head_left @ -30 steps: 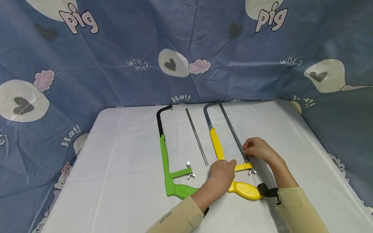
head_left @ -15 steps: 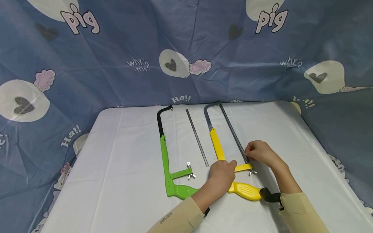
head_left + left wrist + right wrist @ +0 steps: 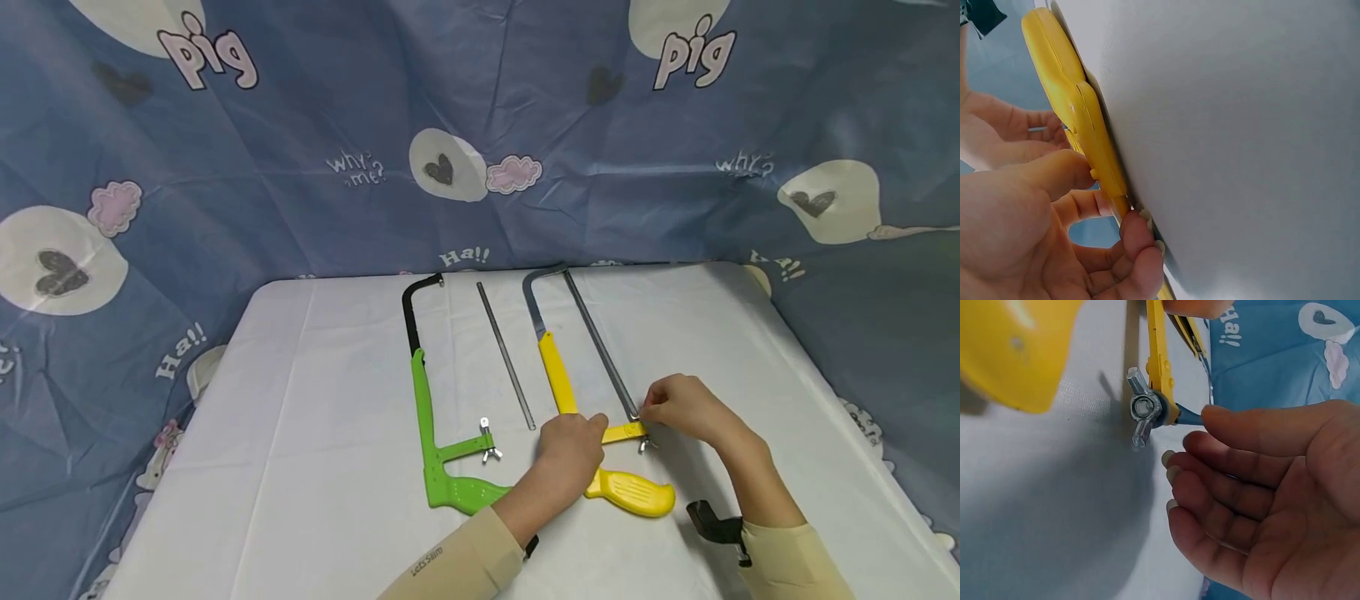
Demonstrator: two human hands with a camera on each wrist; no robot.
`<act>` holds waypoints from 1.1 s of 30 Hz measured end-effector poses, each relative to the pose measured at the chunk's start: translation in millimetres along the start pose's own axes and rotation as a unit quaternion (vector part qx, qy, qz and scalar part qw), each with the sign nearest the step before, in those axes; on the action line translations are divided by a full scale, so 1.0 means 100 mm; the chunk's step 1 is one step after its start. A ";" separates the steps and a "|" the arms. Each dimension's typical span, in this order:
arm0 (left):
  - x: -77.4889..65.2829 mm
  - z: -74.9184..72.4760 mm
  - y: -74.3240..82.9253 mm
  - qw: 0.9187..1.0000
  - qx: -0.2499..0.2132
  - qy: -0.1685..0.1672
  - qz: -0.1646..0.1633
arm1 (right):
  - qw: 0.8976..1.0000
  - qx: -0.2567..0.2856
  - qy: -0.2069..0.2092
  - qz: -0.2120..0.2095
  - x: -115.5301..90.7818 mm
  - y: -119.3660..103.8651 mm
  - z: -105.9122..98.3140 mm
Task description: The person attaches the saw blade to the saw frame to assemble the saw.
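A yellow hacksaw point(image 3: 558, 371) lies on the white-covered table, its dark blade point(image 3: 600, 342) running from the far frame end to the near arm. My left hand point(image 3: 572, 446) grips its frame just above the yellow handle point(image 3: 630, 493); in the left wrist view, thumb and fingers curl round the yellow frame point(image 3: 1100, 140). My right hand point(image 3: 686, 408) is at the blade's near end, beside the silver wing nut point(image 3: 1142, 407). Seen from the right wrist, the thumb point(image 3: 1260, 430) overlaps the blade end and the other fingers are loosely curled, apart from the wing nut.
A green hacksaw point(image 3: 424, 408) without a blade lies on the left, its handle partly behind my left forearm. Between the saws lies a loose blade point(image 3: 506, 354). A blue printed cloth point(image 3: 300, 150) hangs behind the table point(image 3: 315, 467).
My right hand has slid toward me along the blade to its near end, by the wing nut. My left hand keeps its grip on the yellow hacksaw, which stays in place.
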State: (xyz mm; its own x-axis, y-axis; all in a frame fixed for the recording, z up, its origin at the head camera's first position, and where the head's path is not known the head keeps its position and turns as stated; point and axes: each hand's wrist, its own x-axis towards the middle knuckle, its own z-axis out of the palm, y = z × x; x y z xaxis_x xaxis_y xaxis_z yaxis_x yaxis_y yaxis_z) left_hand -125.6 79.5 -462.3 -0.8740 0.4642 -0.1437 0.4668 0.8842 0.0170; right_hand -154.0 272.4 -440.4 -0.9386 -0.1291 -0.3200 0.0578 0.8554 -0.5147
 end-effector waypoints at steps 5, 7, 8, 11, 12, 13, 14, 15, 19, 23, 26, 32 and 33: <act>0.00 0.00 -0.01 1.000 0.005 0.003 0.007 | 1.000 0.000 -0.006 -0.020 -0.12 0.02 0.00; 0.00 0.00 -0.01 1.000 0.005 0.001 0.010 | 1.000 0.006 -0.009 -0.025 -0.15 0.02 0.01; 0.00 0.00 -0.01 1.000 0.004 0.002 0.011 | 1.000 0.009 -0.011 -0.028 -0.17 0.02 0.01; -0.01 0.00 -0.01 1.000 0.001 0.002 0.015 | 0.999 0.013 -0.014 -0.032 -0.21 0.02 0.04; -0.01 0.00 -0.02 1.000 0.002 0.003 0.016 | 0.999 0.014 -0.014 -0.032 -0.22 0.02 0.05; -0.01 0.00 -0.02 1.000 0.004 0.005 0.017 | 0.999 0.013 -0.013 -0.035 -0.23 0.03 0.06; -0.02 0.00 -0.02 1.000 0.007 0.007 0.018 | 0.999 0.013 -0.011 -0.036 -0.24 0.03 0.06; -0.02 0.00 -0.02 1.000 0.009 0.008 0.020 | 0.999 0.012 -0.009 -0.036 -0.25 0.03 0.07; -0.03 0.01 -0.02 0.999 0.017 0.018 0.020 | 1.000 0.007 0.005 -0.029 -0.28 0.02 0.09; -0.04 0.01 -0.02 0.999 0.017 0.022 0.019 | 1.000 0.003 0.007 -0.008 -0.33 -0.01 0.12; -0.04 0.01 -0.02 0.999 0.017 0.020 0.020 | 1.000 -0.002 0.007 0.002 -0.37 -0.01 0.15; -0.03 0.00 -0.02 1.000 0.013 0.014 0.022 | 1.000 -0.001 0.013 0.025 -0.43 -0.02 0.22; -0.03 0.00 -0.02 1.000 0.012 0.013 0.023 | 1.000 0.000 0.015 0.028 -0.44 -0.02 0.24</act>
State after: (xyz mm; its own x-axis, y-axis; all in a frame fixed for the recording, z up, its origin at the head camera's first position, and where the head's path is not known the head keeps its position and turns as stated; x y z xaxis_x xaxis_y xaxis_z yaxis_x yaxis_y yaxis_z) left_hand -124.5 76.1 -461.6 -0.8548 0.5056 -0.1174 0.5092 0.8607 -0.0009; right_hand -105.2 264.4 -444.1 -0.9437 -0.0664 -0.3242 0.1102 0.8606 -0.4972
